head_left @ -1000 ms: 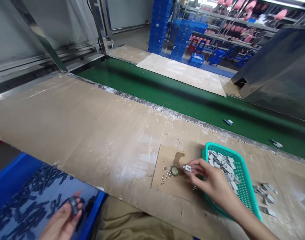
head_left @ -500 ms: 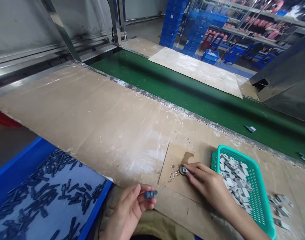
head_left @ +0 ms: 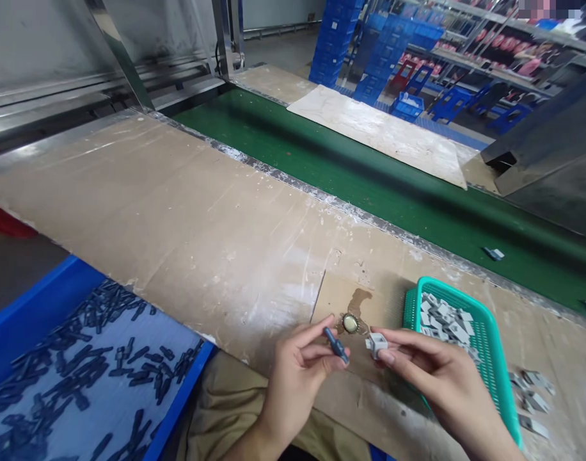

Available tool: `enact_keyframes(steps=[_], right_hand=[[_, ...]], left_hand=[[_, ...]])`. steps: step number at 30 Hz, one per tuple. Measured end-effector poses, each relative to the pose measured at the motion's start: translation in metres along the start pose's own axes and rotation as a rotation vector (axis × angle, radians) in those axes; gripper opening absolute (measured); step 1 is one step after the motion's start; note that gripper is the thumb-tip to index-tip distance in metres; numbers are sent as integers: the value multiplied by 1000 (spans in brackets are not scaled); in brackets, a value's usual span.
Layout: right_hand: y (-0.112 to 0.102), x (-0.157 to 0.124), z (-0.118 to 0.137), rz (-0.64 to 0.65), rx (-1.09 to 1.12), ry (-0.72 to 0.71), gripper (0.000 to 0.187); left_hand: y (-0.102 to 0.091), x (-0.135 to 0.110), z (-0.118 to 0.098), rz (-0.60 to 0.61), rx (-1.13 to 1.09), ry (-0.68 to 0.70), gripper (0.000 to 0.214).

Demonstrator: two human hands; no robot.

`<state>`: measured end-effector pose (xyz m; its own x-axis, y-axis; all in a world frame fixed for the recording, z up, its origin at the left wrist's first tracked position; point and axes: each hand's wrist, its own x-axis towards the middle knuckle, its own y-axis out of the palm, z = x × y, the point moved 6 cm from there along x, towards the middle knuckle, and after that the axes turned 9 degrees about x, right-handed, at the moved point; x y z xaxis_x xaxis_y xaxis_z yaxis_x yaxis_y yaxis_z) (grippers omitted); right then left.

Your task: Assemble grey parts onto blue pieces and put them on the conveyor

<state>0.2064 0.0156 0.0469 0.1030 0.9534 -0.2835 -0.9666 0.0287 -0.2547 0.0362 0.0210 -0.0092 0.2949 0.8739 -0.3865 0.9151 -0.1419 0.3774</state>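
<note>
Between the fingertips of my left hand [head_left: 300, 368] is a dark blue-grey plastic pin [head_left: 336, 346], slender with a thicker middle, held at a slant. My right hand [head_left: 434, 368] pinches a small light-grey plastic block [head_left: 377, 346] with a narrow stub facing the pin. The two parts are close together but apart. Just beyond them, a bottle cap [head_left: 350, 323] with pale contents lies on a stained cardboard piece [head_left: 338, 291]. Close by my right hand stands a green plastic basket [head_left: 487, 320] holding many grey blocks [head_left: 446, 320].
At the left, a blue bin [head_left: 43, 291] contains many dark pins [head_left: 82, 365]. Several loose grey blocks [head_left: 533, 400] lie right of the basket. Beyond the worktable [head_left: 178, 211] runs a green conveyor belt [head_left: 293, 153], carrying a small blue-and-white part [head_left: 493, 253]. Blue crates [head_left: 336, 45] are stacked behind.
My right hand has lifted the grey block from the bottle cap and turned it. My left hand has moved right and up with the pin, towards the block. Parts on the belt have shifted right.
</note>
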Motion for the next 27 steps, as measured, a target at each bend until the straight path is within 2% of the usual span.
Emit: enact_keyframes(steps=[6, 9, 15, 19, 23, 25, 27], right_hand=[[11, -12, 14, 13, 62, -35, 22], [12, -13, 14, 29, 39, -69, 23], [12, -11, 8, 59, -42, -106, 21], [18, -5, 0, 49, -2, -72, 20], [20, 15, -6, 55, 83, 7, 21], [6, 40, -2, 16, 84, 8, 24], [-27, 74, 3, -132, 76, -16, 26]], left_hand=[[17, -4, -16, 4, 134, 255, 43], [19, -7, -20, 9, 189, 376, 51], [21, -11, -28, -15, 461, 551, 61], [23, -1, -26, -37, 602, 559, 63], [22, 22, -14, 11, 598, 437, 63], [13, 25, -17, 3, 618, 412, 68], [-12, 15, -32, -115, 677, 440, 69]])
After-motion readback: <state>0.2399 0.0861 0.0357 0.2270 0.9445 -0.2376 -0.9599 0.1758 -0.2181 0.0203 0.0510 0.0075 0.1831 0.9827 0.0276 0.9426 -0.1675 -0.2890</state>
